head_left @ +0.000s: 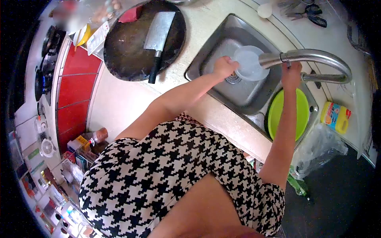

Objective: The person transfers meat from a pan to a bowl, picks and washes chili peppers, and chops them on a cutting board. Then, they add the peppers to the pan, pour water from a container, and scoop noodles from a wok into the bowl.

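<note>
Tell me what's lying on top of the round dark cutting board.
A cleaver lies across the cutting board; something red sits at its far edge. Whatever is beneath the blade is hidden.

The left hand point(224, 66) grips the rim of a clear plastic container point(250, 62) under the faucet point(313, 56) over the steel sink point(214, 43). The right hand point(291, 73) touches the faucet. A green basin point(289, 115) sits beside it; a cleaver point(159, 35) lies on the round board point(127, 47).

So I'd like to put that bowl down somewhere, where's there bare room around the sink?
Bare counter lies between the cutting board and the sink. The sink floor below the bowl looks bare. Crowded: the green basin fills the other side, and the cleaver lies on the board.
</note>
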{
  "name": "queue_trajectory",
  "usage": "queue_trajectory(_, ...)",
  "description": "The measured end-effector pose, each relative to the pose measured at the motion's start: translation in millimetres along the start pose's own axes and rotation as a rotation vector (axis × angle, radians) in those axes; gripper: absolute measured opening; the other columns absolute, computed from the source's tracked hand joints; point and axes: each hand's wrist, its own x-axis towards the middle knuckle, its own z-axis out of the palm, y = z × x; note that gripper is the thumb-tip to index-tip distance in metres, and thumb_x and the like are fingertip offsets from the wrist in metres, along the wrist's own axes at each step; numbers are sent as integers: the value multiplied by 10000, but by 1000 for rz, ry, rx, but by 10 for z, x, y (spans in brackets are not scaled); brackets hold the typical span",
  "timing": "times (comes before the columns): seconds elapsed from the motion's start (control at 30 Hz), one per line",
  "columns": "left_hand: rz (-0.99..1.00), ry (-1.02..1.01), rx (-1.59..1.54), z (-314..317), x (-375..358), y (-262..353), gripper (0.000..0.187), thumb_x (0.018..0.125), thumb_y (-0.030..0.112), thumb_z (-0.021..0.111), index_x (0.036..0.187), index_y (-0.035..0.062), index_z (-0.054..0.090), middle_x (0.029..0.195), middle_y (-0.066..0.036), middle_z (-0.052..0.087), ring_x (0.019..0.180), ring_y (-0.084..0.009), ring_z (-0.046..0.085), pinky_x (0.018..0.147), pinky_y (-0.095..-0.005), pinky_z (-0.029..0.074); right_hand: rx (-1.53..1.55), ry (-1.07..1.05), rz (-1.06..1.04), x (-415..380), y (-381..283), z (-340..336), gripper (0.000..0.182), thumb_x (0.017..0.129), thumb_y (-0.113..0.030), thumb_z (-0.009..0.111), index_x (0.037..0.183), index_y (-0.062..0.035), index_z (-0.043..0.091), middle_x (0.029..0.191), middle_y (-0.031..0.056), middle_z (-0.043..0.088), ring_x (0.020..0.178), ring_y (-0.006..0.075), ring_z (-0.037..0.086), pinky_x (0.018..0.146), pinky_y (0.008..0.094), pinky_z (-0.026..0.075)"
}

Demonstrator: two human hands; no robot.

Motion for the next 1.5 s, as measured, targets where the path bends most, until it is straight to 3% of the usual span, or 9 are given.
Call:
queue_trajectory(0.13, -1, -12, -18, 1, 71, -102, 256, 620, 218, 652, 736, 14, 550, 663, -44, 557, 603, -133, 511, 566, -279, 416, -12, -496, 302, 253, -293, -203, 379, 789, -307, 522, 1016, -4, 524, 1111, 172, 498, 1006, 321, 490, 805, 397, 437)
queue_trajectory(0.33, 4, -30, -121, 58, 135, -269, 200, 625, 190, 642, 619, 59, 491, 591, -1, 491, 550, -96, 438, 497, -270, 359, -100, -429, 90, 162, 12, 107, 330, 776, -273, 515, 1035, -70, 539, 1062, 172, 520, 912, 338, 540, 757, 429, 460)
queue_trajectory(0.57, 39, 41, -65, 50, 85, -241, 238, 615, 206, 641, 561, 68, 455, 564, 2, 463, 536, -99, 401, 486, -285, 338, -82, -491, 110, 255, 107, 71, 316, 793, -282, 466, 1009, -67, 550, 1029, 181, 530, 886, 348, 549, 736, 445, 468)
queue_trajectory(0.73, 29, 22, -12, 8, 55, -195, 242, 613, 220, 635, 559, 68, 454, 549, -6, 454, 526, -105, 395, 474, -291, 328, -234, -616, -8, 238, 350, 318, 279, 797, -267, 447, 975, -85, 560, 1018, 179, 535, 849, 351, 563, 697, 455, 479)
queue_trajectory(0.83, 35, 27, 15, 6, 49, -191, 242, 613, 221, 634, 561, 63, 458, 550, -10, 461, 523, -106, 400, 469, -290, 330, -85, -505, 186, 237, 121, 59, 265, 793, -269, 442, 956, -104, 570, 1011, 175, 540, 835, 342, 571, 689, 456, 480)
queue_trajectory(0.93, 45, 42, -5, 42, 96, -260, 237, 612, 224, 636, 576, 55, 474, 557, -16, 473, 522, -104, 410, 469, -287, 337, -179, -642, 155, 277, 201, 139, 272, 789, -276, 441, 976, -123, 568, 1017, 164, 539, 841, 345, 569, 684, 453, 481)
queue_trajectory(1.03, 43, 44, 0, 40, 136, -280, 234, 611, 229, 639, 604, 44, 497, 570, -22, 490, 527, -104, 424, 475, -283, 351, -194, -585, 30, 266, 306, 270, 294, 784, -281, 449, 1008, -124, 554, 1023, 166, 536, 853, 350, 564, 681, 451, 480)
queue_trajectory(1.33, -3, 48, 15, -81, 109, -185, 271, 596, 258, 671, 625, 36, 518, 596, -41, 526, 553, -124, 469, 512, -294, 394, -74, -489, 98, 328, 121, 104, 313, 762, -271, 511, 1000, -72, 547, 1065, 183, 502, 878, 339, 555, 692, 424, 487)
queue_trajectory(1.5, 12, 75, 55, -107, 185, -177, 265, 593, 263, 675, 641, 39, 542, 610, -43, 541, 561, -126, 486, 531, -283, 406, -189, -503, -49, 366, 229, 202, 286, 754, -255, 527, 957, -57, 559, 967, 181, 535, 821, 326, 564, 677, 419, 491)
